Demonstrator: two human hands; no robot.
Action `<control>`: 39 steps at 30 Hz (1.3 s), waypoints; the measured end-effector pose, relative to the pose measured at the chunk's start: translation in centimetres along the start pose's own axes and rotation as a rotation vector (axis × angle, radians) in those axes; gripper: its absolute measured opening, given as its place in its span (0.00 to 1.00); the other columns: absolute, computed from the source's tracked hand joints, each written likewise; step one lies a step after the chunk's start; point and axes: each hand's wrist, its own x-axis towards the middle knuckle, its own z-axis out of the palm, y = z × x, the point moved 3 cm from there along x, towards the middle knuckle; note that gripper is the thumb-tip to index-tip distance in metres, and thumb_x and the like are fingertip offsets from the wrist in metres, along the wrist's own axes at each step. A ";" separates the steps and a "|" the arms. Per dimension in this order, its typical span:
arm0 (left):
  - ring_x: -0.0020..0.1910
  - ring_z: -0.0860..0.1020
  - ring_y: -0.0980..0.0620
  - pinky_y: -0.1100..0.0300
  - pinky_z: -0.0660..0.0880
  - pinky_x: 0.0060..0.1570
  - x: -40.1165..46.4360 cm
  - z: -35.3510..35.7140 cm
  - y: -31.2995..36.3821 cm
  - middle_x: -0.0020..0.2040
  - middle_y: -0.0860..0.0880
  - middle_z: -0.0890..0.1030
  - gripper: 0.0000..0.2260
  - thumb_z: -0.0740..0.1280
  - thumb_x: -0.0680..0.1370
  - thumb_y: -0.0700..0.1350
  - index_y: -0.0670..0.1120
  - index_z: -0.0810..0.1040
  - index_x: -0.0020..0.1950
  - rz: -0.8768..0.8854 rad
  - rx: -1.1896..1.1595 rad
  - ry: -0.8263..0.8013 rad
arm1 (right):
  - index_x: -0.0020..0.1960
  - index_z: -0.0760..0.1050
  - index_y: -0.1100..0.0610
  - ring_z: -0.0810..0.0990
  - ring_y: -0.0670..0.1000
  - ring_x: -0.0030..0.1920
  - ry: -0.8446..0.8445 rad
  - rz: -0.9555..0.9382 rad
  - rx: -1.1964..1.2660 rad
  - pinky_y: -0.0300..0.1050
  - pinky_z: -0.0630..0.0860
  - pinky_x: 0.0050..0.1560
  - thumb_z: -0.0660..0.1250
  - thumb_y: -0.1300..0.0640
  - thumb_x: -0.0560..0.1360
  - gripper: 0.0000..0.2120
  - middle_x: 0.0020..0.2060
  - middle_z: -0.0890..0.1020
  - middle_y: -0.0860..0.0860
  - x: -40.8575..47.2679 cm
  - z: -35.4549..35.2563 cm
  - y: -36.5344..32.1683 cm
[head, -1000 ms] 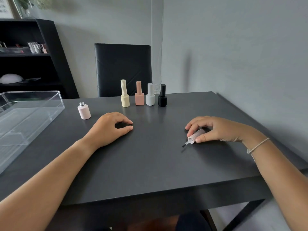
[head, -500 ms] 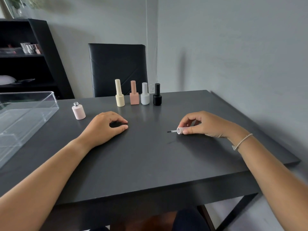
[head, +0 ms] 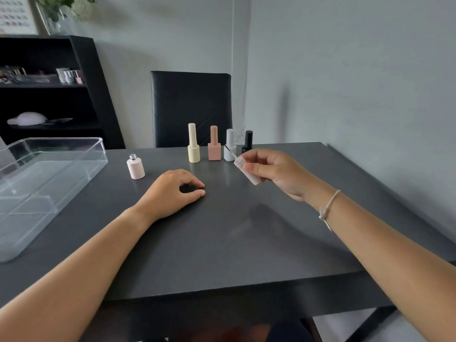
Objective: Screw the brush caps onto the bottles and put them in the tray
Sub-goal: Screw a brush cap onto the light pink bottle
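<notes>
An uncapped pale pink bottle with a bare metal neck stands on the dark table, left of centre. My right hand holds the pale pink brush cap above the table, brush tip pointing up and to the left. My left hand rests on the table with fingers loosely curled and holds nothing, just right of the pink bottle. The clear plastic tray sits at the table's left edge with nothing visible inside it.
Four capped bottles stand in a row at the back: yellow, peach, white and black. A black chair is behind the table, a black shelf stands at the left, and a wall runs along the right.
My right hand has lifted the brush cap off the table and carried it up and to the left, turning the brush tip upward. My left hand has stayed put.
</notes>
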 end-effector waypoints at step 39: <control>0.51 0.74 0.51 0.59 0.67 0.47 -1.1 -4.6 -7.5 0.56 0.48 0.78 0.17 0.68 0.73 0.44 0.45 0.73 0.62 -0.626 -0.161 0.560 | 0.48 0.75 0.53 0.77 0.49 0.39 0.185 -0.103 0.034 0.42 0.80 0.34 0.66 0.57 0.75 0.03 0.41 0.77 0.47 5.5 5.8 1.2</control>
